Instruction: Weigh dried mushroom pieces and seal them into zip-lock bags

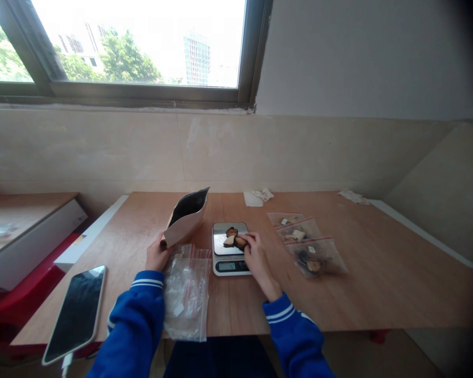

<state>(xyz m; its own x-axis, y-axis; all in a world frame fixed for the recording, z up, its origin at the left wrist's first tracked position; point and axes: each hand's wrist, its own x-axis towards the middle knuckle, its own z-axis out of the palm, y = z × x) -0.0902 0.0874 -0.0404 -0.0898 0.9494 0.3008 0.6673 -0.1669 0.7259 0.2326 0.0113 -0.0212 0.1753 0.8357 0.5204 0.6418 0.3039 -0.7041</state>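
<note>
My left hand (157,254) is closed on the lower left of a pale paper pouch (186,224), whose dark open mouth faces up. A small dark brown piece (163,244) shows by my left fingertips. On the steel top of a white digital kitchen scale (217,242) lie several dried slices (229,241), brown-rimmed with paler faces, perhaps mushroom. My right hand (256,256) reaches over the scale's right side, fingers pinched on a dark dried slice (240,242) at the pile. The scale's display is lit, but its digits are too small to read.
Empty clear zip bags (186,299) lie left of the scale, overhanging the front edge. Several filled zip bags (315,257) overlap at right. A phone (76,312) with a cable lies at front left. Crumpled tissue (262,196) sits near the back wall.
</note>
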